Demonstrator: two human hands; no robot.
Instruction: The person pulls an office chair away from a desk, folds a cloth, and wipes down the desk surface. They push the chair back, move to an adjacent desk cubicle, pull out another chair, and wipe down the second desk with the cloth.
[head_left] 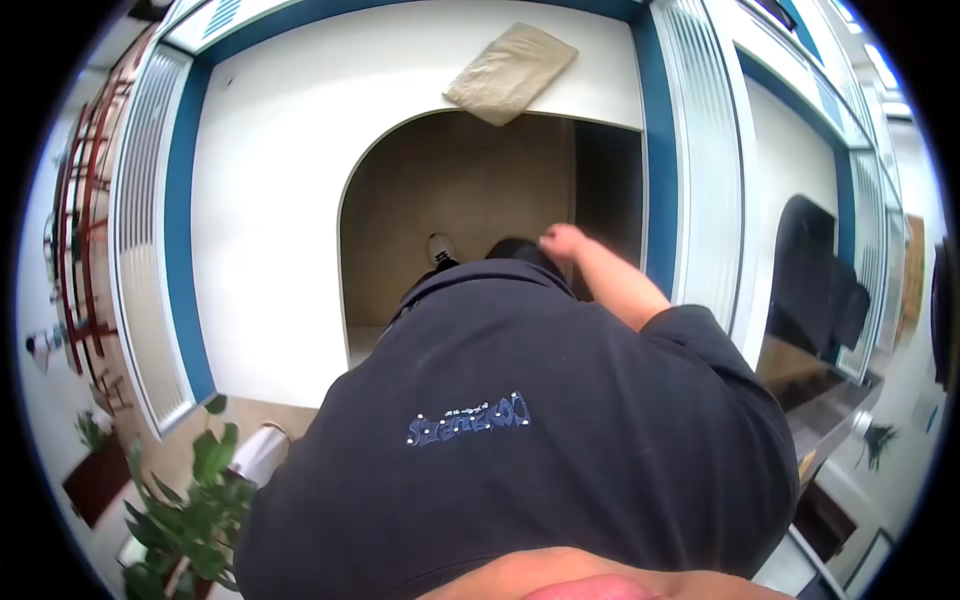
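My right hand (562, 241) is beside the black trouser leg, over the dark cutout of the white desk (265, 190). Its fingers look curled together, and whatever they may hold is hidden. My left hand is not in view; the black shirt (560, 400) covers much of the lower frame. On the desk's far part, beyond my right hand, lies a crumpled beige packet (512, 72), its near corner overhanging the curved cutout edge. A light-coloured shoe (440, 248) shows on the floor below.
Blue-edged partitions with ribbed panels (705, 150) flank the desk on both sides. A leafy plant (190, 510) stands at the lower left. Beyond the right partition is a black chair (810, 275), and red-brown racks (80, 220) are at the far left.
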